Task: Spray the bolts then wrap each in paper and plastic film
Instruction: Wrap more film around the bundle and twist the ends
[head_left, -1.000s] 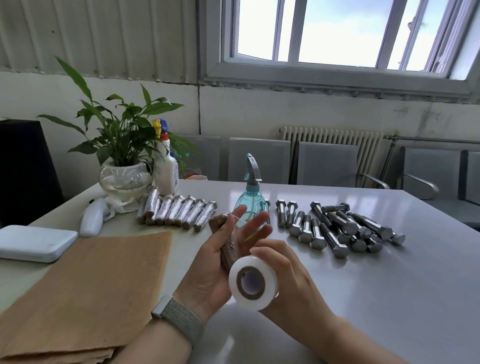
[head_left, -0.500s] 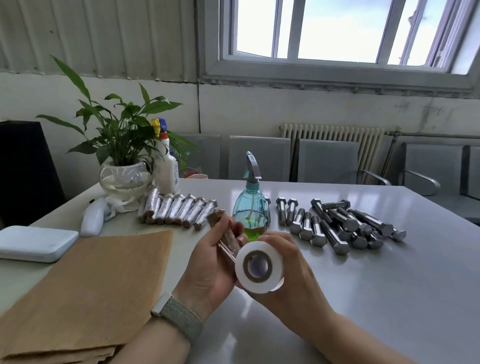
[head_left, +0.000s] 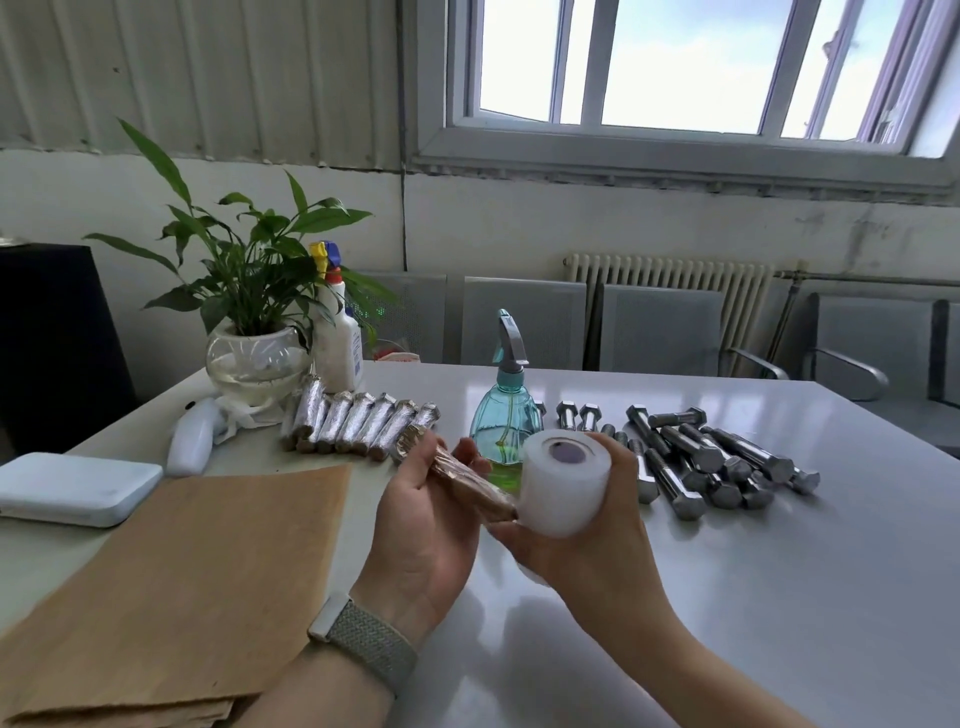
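A potted plant (head_left: 249, 291) in a round glass bowl stands at the far left of the grey table (head_left: 779, 571). Just right of the plant, touching its leaves, stands a white bottle (head_left: 338, 345) with a yellow and blue cap. In front of the plant lies a small white handheld device (head_left: 191, 441); nearer still, at the table's left edge, lies a flat white box (head_left: 72, 488). Behind the table stand grey chairs (head_left: 654, 327) and a white radiator (head_left: 670, 275) beneath the window (head_left: 675, 78).

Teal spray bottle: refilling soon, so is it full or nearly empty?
Nearly empty: the teal spray bottle stands upright, with yellow-green liquid showing only near its base.
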